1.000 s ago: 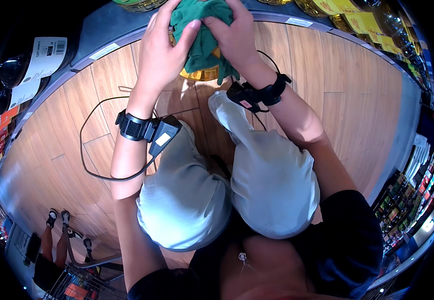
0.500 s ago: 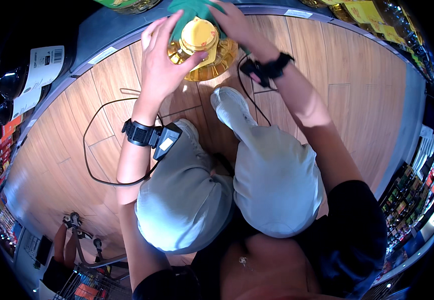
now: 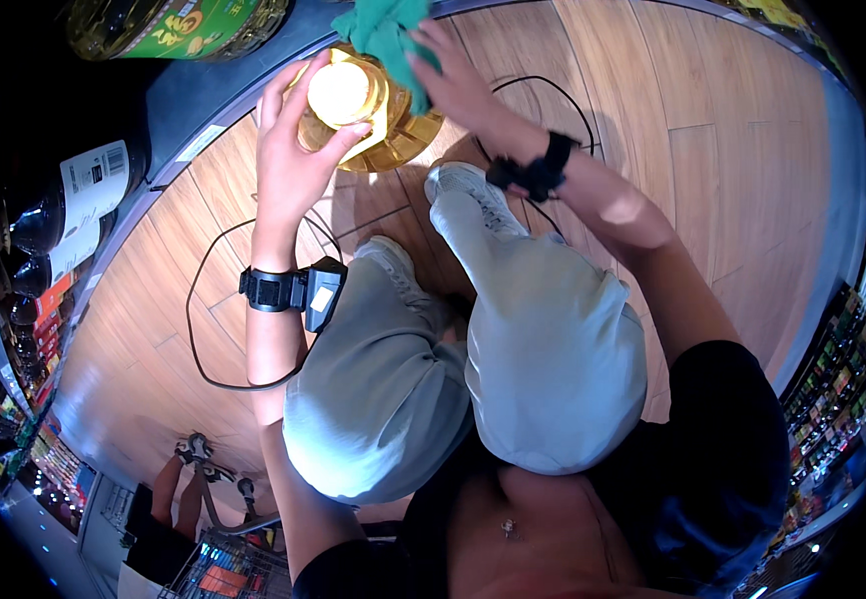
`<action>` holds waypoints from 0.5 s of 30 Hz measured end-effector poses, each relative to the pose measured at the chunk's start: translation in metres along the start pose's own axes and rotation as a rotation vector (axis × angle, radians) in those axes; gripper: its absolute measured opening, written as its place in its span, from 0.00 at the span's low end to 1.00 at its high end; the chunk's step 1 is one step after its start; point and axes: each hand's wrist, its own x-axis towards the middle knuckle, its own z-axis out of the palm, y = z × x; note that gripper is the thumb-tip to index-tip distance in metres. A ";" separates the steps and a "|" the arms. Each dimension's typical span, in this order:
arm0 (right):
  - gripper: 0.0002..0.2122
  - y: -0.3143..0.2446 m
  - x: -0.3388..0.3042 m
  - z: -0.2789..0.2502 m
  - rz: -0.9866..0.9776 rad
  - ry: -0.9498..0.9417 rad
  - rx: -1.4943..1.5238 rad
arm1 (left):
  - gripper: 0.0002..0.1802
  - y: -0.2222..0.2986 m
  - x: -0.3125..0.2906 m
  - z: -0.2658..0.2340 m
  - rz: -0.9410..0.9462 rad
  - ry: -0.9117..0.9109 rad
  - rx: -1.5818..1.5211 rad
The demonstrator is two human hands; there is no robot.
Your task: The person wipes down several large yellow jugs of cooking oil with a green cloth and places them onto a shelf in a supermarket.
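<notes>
Your left hand grips the yellow oil bottle beside the shelf's front edge | right hand's fingers on green cloth, grip unclear | around: green-labelled bottle on shelf, black cable

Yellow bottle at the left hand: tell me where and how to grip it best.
I'd grip the yellow bottle around its top, by the bright round cap, coming from the left: that end looks narrower than the wide body, and the left hand spans it there. The green cloth and right hand crowd the opposite side.
</notes>
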 end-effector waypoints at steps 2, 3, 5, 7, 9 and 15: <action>0.19 0.000 -0.033 0.005 -0.150 0.039 -0.275 | 0.37 -0.001 0.003 0.001 -0.006 -0.009 -0.047; 0.19 -0.003 -0.045 0.005 -0.148 0.050 -0.277 | 0.37 0.001 0.003 0.001 0.001 -0.017 -0.046; 0.22 -0.003 -0.063 0.009 -0.256 0.032 -0.388 | 0.37 0.003 0.002 0.001 -0.020 -0.003 -0.060; 0.23 0.001 -0.061 0.007 -0.298 -0.018 -0.395 | 0.37 0.001 0.004 0.000 -0.007 -0.009 -0.025; 0.24 0.010 -0.041 0.005 -0.444 0.069 -0.345 | 0.37 -0.001 0.006 -0.002 -0.015 -0.014 -0.074; 0.19 0.053 0.050 -0.007 0.520 -0.258 0.717 | 0.32 0.000 0.006 0.006 -0.017 -0.063 -0.069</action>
